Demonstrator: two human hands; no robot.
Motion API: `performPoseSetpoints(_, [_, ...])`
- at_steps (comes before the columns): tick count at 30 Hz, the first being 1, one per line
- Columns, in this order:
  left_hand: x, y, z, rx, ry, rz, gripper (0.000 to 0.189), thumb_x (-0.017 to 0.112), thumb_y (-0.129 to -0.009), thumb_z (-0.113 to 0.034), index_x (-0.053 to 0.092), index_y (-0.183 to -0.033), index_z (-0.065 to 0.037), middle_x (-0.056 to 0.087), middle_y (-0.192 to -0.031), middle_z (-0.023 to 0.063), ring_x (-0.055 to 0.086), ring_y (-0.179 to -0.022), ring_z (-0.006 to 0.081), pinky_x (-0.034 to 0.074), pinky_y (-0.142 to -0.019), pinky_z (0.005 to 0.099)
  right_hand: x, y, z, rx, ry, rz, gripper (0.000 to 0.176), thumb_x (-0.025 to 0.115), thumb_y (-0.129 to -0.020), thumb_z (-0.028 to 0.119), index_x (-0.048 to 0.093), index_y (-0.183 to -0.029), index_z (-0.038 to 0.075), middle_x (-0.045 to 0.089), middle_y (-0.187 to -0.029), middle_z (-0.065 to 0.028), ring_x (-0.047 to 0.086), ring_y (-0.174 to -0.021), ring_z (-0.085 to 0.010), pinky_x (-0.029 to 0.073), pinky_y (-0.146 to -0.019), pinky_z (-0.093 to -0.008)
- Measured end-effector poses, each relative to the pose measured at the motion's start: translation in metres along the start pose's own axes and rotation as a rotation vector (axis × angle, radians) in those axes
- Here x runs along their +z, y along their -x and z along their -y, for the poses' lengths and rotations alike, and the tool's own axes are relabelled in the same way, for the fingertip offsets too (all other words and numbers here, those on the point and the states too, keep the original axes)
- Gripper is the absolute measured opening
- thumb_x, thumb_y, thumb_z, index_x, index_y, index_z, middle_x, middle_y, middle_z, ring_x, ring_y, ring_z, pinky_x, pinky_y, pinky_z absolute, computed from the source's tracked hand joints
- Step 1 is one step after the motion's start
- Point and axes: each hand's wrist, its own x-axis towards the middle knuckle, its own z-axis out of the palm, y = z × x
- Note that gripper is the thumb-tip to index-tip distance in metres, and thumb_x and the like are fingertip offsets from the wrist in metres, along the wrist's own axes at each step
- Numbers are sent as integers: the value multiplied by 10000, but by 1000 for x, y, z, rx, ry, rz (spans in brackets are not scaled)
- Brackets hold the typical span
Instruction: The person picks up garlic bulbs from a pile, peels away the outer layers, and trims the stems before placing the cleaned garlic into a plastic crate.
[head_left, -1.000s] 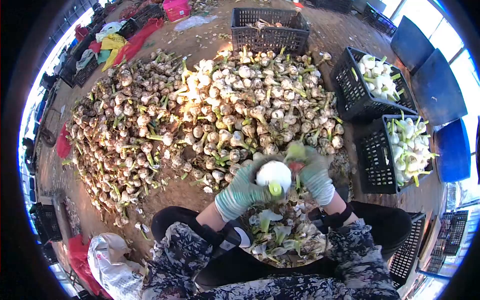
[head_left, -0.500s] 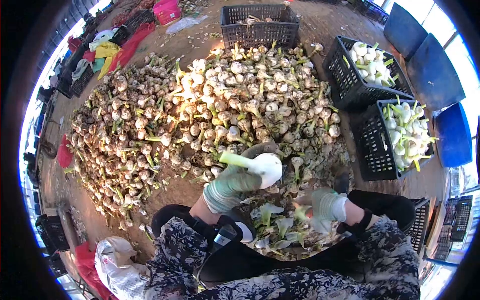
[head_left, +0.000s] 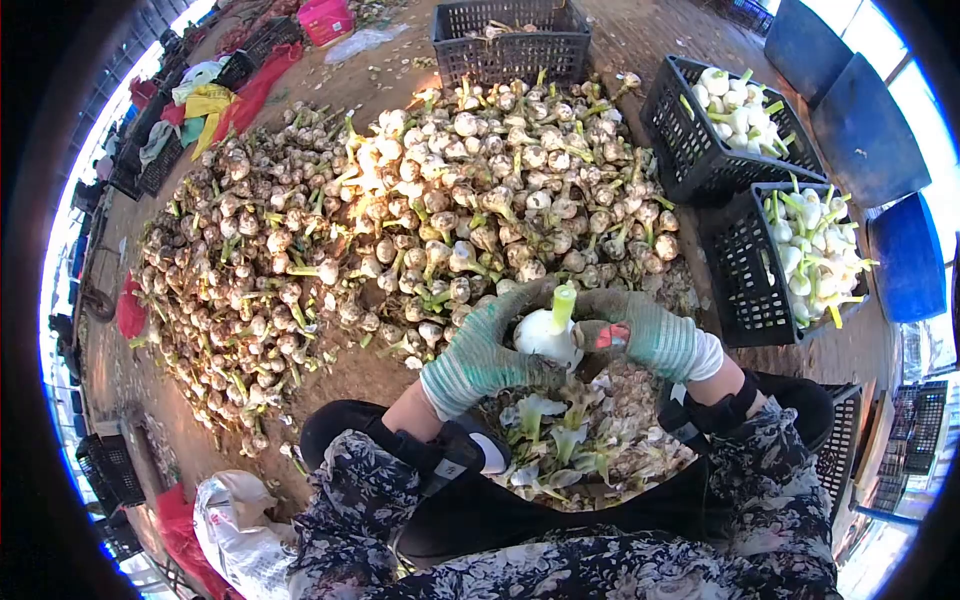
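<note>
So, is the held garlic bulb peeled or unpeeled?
Peeled: the garlic bulb shows clean white, unlike the brown pile.

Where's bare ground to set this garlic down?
Bare brown dirt floor lies between the pile of unpeeled garlic and your left knee; another strip runs left of the far black plastic crate. Crowded: the peelings heap below the white peeled garlic bulb in your left hand, and the right-side black crates of white bulbs.

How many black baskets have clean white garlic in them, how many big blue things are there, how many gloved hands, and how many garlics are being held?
Black crates of white garlic: 2
Blue panels: 3
Gloved hands: 2, left hand and right hand
Held white garlic bulb: 1, in the left hand
Total: 8
</note>
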Motion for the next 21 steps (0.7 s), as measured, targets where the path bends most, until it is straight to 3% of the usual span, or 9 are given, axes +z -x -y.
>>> performPoseSetpoints(1, [0, 1, 1, -4, 2, 1, 898, 806, -503, -30, 345, -1274, -21, 495, -1159, 45, 477, -1041, 150, 394, -899, 297, 2, 2, -5, -61, -61, -23, 509, 632, -767, 342, 517, -1072, -49, 615, -901, -142, 575, -788, -149, 460, -716, -288])
performPoseSetpoints(4, [-2, 2, 2, 3, 31, 33, 860, 803, -509, -32, 371, -1253, -20, 506, -1144, 50, 484, -1036, 158, 405, -889, 302, -3, 0, -13, 79, -119, 39, 464, 638, -774, 303, 523, -1069, -36, 620, -907, -115, 576, -781, -149, 457, -718, -276])
performPoseSetpoints(6, [-3, 6, 3, -20, 289, 67, 782, 790, -570, -76, 390, -1238, -9, 510, -1118, 46, 476, -1025, 143, 382, -905, 293, -7, 4, -9, 100, -171, 66, 445, 637, -779, 293, 529, -1063, -32, 621, -910, -105, 572, -786, -138, 455, -721, -265])
performPoseSetpoints(8, [-3, 4, -3, 6, 263, 46, 772, 785, -578, -66, 389, -1238, -13, 504, -1120, 44, 475, -1026, 143, 382, -905, 294, -10, 14, 1, 193, -581, 36, 421, 626, -793, 263, 516, -1070, -35, 620, -897, -91, 588, -742, -127, 473, -663, -245])
performPoseSetpoints(11, [-5, 2, 5, 18, 168, 6, 752, 774, -595, -56, 385, -1237, -16, 493, -1127, 42, 475, -1029, 145, 383, -904, 294, -3, 18, 4, 187, -660, -111, 405, 614, -801, 241, 498, -1070, -39, 612, -891, -85, 609, -664, -134, 493, -577, -221])
performPoseSetpoints(12, [-5, 1, 6, 18, 150, 4, 747, 773, -598, -59, 385, -1235, -14, 491, -1127, 42, 476, -1027, 145, 385, -901, 294, -4, 15, -8, 145, -279, -194, 377, 610, -789, 187, 487, -1068, -35, 601, -887, -94, 620, -667, -167, 498, -568, -235])
performPoseSetpoints(16, [-2, -1, 9, 36, 230, 14, 734, 766, -594, -52, 392, -1224, -8, 492, -1123, 41, 480, -1019, 149, 390, -895, 295, 5, 19, -8, 84, -94, -150, 518, 619, -761, 126, 374, -1183, -47, 564, -852, -102, 577, -722, -138, 494, -657, -259])
performPoseSetpoints(19, [-4, 3, 7, -1, 248, 18, 818, 732, -536, -28, 361, -1265, -10, 517, -1133, 75, 508, -1023, 183, 416, -875, 306, 9, 14, 3, -112, 373, -242, 331, 640, -742, 72, 497, -1031, -2, 551, -872, -76, 555, -753, -108, 475, -682, -246])
performPoseSetpoints(21, [-3, 5, -1, -73, 354, 15, 851, 706, -495, -29, 355, -1269, -1, 519, -1134, 72, 509, -1021, 174, 424, -859, 285, 7, 12, -4, 4, 156, -284, 327, 658, -723, 99, 519, -998, -12, 572, -865, -94, 562, -753, -137, 468, -688, -272])
